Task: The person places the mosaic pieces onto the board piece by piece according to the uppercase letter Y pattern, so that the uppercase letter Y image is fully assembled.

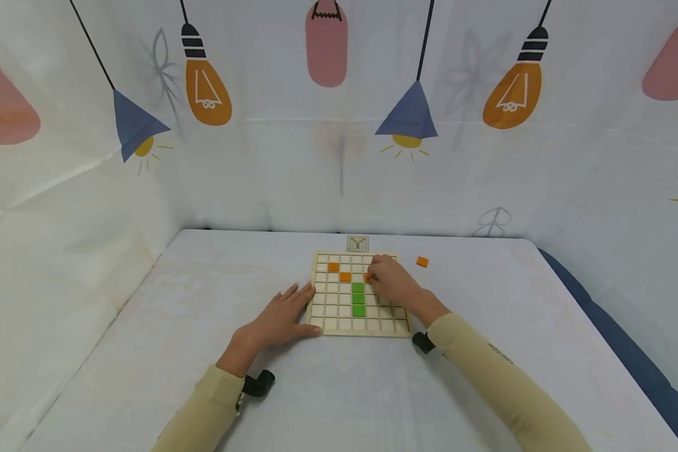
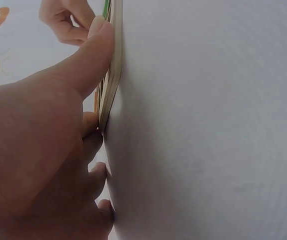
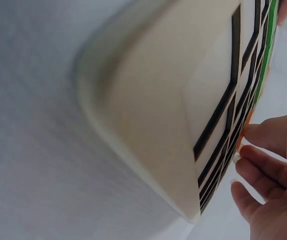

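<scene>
A pale wooden board (image 1: 367,334) with a square grid lies on the table. On it a column of green tiles (image 1: 358,311) runs up the middle, with two orange tiles (image 1: 345,277) stepping up to the left. My right hand (image 1: 395,282) reaches over the board's right side and pinches another orange tile (image 1: 366,277) at the upper right of the green column. In the right wrist view, thumb and fingertips meet at that tile's orange edge (image 3: 248,119). My left hand (image 1: 282,317) rests spread at the board's left edge, its thumb on the near corner.
A small card (image 1: 358,243) with a grid pattern lies behind the board. One loose orange tile (image 1: 422,262) lies on the table to the right of the board. A white curtain (image 1: 294,163) printed with lamps hangs behind the white table (image 1: 339,389).
</scene>
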The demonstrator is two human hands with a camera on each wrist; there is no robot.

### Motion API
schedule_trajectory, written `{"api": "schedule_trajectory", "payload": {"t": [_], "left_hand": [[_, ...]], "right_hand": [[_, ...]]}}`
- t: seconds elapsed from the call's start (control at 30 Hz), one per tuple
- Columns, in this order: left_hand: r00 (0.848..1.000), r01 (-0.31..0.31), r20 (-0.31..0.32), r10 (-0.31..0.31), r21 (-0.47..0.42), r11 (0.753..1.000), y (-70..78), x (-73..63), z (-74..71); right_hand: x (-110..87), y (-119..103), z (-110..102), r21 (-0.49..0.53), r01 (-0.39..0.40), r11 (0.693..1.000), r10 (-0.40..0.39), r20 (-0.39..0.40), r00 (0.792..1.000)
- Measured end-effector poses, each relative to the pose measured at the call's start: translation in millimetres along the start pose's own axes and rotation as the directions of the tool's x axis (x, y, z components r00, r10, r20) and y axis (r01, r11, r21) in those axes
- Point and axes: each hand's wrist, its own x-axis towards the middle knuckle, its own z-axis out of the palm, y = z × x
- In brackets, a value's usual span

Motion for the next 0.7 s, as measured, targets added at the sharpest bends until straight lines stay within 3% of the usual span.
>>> {"api": "schedule_trajectory", "payload": {"t": [0.37, 0.7], "left_hand": [[1.0, 0.006, 0.004, -0.006, 0.01, 1.0, 0.1, -0.5, 0.6], [1.0, -0.008, -0.009, 0.008, 0.001, 1.0, -0.9, -2.1, 0.5]], "right_hand": [[-4.0, 1.6, 5.5, 0.017, -0.015, 1.0, 0.016, -0.025, 1.0], [-8.7, 3.5, 2.8, 0.02, -0.04, 0.999, 0.04, 0.002, 0.999]]}}
